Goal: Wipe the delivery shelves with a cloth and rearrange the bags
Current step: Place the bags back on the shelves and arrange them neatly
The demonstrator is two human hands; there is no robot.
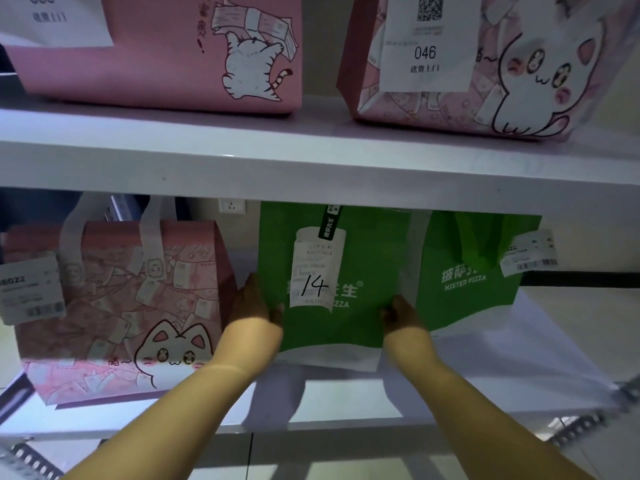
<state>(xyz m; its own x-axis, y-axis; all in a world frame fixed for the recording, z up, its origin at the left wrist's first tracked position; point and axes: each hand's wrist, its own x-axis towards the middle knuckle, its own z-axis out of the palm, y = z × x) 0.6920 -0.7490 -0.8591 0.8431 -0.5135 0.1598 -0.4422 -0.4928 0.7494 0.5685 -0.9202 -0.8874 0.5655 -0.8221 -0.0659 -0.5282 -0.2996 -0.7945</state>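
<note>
Green pizza bag [349, 330], centre frame at the lower shelf [502, 386], is held by both side edges as I watch. My left grip [254, 306] clasps its left edge with the thumb on the front, and my right grip [401, 315] clasps the right edge likewise. A receipt [313, 271] marked 14 hangs on its front. A second green bag [464, 292] stands just behind at right, and a pink cat bag [114, 306] sits at lower left.

Three pink bags [156, 64] [433, 109] [121, 289], two green bags [363, 254] [467, 306] (both pizza-branded), and two shelves [311, 161] [485, 375].
</note>
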